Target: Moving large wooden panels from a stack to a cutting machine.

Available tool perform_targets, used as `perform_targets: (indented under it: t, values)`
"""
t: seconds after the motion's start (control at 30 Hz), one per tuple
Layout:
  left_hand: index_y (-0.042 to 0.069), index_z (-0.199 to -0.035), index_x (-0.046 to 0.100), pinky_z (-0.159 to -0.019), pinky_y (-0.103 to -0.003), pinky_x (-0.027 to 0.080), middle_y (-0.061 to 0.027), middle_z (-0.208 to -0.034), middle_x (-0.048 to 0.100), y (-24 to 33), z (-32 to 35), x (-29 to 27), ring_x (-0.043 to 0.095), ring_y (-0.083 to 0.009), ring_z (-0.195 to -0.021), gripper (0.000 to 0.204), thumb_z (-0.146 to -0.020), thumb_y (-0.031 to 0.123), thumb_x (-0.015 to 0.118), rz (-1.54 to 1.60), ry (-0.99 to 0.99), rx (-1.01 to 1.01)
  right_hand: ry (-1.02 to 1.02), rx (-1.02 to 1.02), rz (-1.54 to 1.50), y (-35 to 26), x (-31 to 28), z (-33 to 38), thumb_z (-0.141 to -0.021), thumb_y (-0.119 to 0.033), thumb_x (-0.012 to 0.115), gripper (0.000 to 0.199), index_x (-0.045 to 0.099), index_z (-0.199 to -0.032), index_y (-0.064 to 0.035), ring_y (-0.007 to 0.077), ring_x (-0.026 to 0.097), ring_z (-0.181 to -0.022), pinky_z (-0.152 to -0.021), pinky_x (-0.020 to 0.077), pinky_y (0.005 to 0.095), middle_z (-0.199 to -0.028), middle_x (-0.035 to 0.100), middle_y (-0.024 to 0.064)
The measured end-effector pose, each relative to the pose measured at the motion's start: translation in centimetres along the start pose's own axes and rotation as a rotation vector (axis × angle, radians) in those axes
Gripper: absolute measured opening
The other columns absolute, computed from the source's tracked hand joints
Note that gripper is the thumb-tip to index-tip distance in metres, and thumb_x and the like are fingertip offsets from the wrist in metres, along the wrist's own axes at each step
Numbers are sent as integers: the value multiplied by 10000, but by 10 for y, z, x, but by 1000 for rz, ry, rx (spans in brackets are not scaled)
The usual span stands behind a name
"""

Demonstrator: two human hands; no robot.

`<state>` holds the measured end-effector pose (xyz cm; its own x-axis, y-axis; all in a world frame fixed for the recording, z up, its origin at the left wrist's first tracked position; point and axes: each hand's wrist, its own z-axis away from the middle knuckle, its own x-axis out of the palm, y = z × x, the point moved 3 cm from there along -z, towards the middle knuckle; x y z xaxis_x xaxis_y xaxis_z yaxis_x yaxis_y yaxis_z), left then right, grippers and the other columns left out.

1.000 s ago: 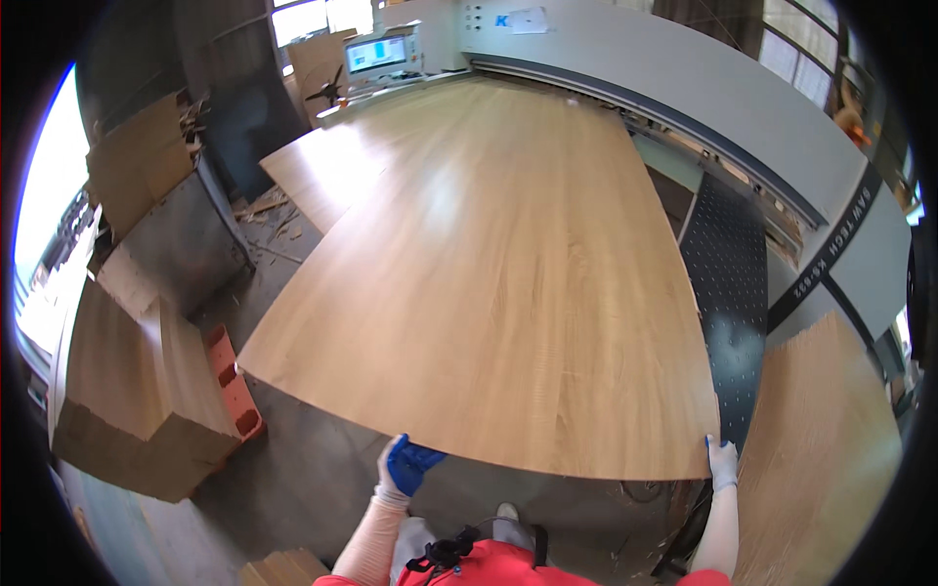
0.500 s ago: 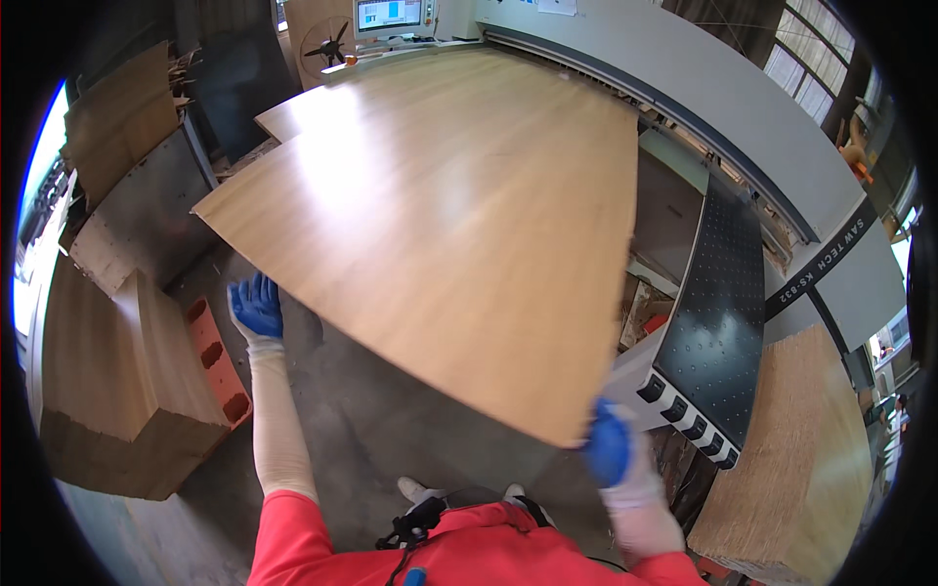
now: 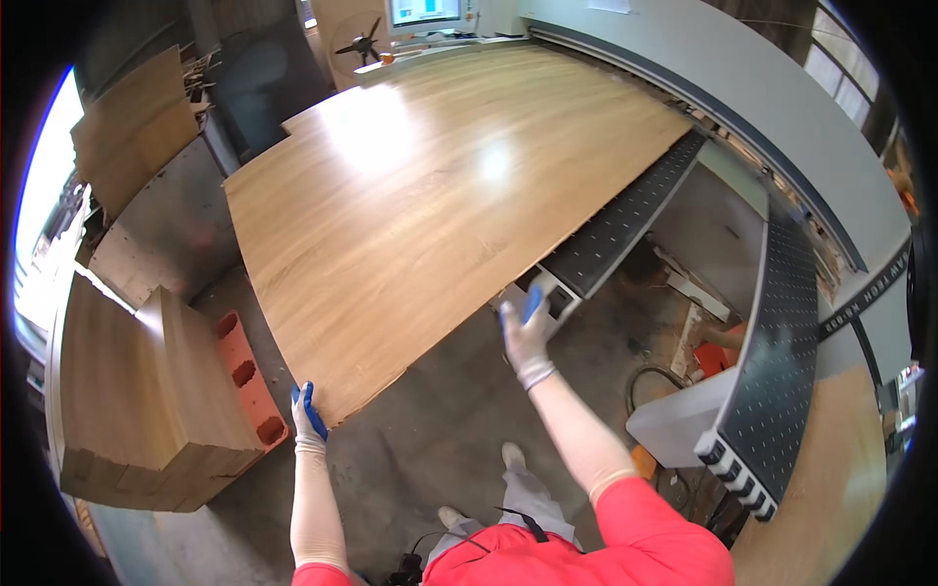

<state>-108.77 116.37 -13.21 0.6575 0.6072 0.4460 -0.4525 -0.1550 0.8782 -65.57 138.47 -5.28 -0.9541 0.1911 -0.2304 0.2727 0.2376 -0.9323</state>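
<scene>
Large rectangular, light-brown wood-grain panel (image 3: 440, 210) on black, white-dotted table (image 3: 625, 220), long axis lower left to upper right, near corner over grey floor (image 3: 410, 474). Blue-and-white-gloved left hand (image 3: 309, 415) at that corner, grip indeterminable; matching right hand (image 3: 526, 332) spread beside the long edge.

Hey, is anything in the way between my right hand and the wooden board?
Nothing visible stands between your right hand and the wooden board; the fingers are near its edge, contact unclear. A black table ends close by.
</scene>
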Motion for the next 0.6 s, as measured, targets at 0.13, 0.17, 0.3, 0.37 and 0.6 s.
perform_targets:
  t: [0.13,0.17,0.3,0.37,0.6]
  values:
    - [28,-1227,612,-970,-354,483,-61,-1135,639,18,-58,-72,599,-187,-1081,313,-990,233,607,-494,-69,112,62,24,494,73,37,-169,-881,-624,634,1101,163,-1549,113,495,139,-1508,-1242,142,521,-1589,191,373]
    - [20,-1213,623,-962,-346,484,-58,-1130,649,7,-66,-58,601,-184,-1084,307,-985,226,614,-448,-29,-29,106,17,568,96,33,-205,-878,-650,619,1113,153,-1560,96,488,125,-1515,-1235,137,546,-1595,186,365]
    - [5,-1246,628,-947,-317,488,-54,-1177,675,25,-54,-42,628,-167,-1042,357,-957,214,654,-448,317,-18,14,154,788,73,79,-254,-848,-590,678,942,384,-1506,17,473,219,-1485,-1218,171,562,-1575,322,276]
    - [4,-1252,625,-947,-314,491,-50,-1170,678,17,-66,-4,632,-164,-1034,362,-951,204,658,-422,283,-66,198,-99,531,94,51,-274,-820,-412,720,762,494,-1438,-28,446,280,-1463,-1196,186,585,-1513,422,243]
    - [7,-1281,602,-962,-335,507,-66,-1190,679,0,-129,72,647,-180,-1053,388,-931,156,678,-259,264,-110,68,0,661,122,72,-371,-803,-377,725,690,557,-1364,-13,446,276,-1465,-1195,179,606,-1518,421,239]
